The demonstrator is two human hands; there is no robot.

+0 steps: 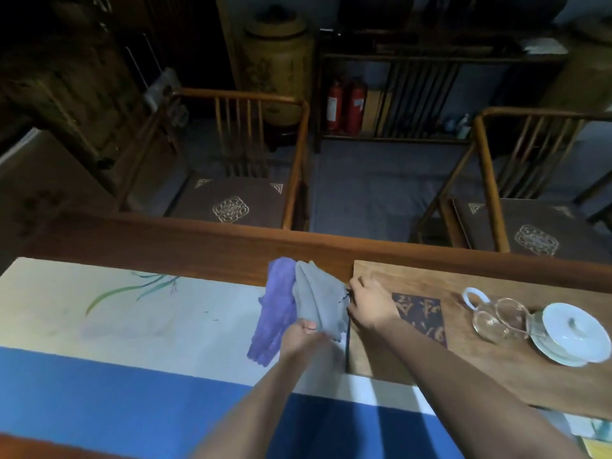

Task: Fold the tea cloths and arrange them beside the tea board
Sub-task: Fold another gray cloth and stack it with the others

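Two tea cloths are seen at the centre of the frame, bunched together and unfolded, just left of the tea board [397, 342]. The grey cloth [319, 303] is stretched with its long axis running from the lower middle up towards the upper right, its far end raised near the board's upper left corner. The purple cloth [276, 309] lies partly beneath and to the left of it, its long axis running from upper right down to lower left, with its lower end trailing onto the table runner [132, 326].

The grey cloth's lower edge is gripped by the left hand [303, 334], whose fingers are curled around the fabric. The cloth's right edge is pinched by the right hand [371, 301], which lies at the left rim of the board (the fingertips are partly hidden by the cloth, so the exact pinch cannot be told).

On the right part of the board, one glass pitcher [496, 318] with a white handle is seen, and just beside it one white lidded cup [574, 332] on a saucer. One dark panel with gold characters [420, 316] is set into the board.

Beyond the table [198, 246], two wooden chairs with patterned cushions are seen, one at upper left of centre [231, 154], one at the right edge [516, 180]. Two red fire extinguishers [346, 106] stand between them, further back.
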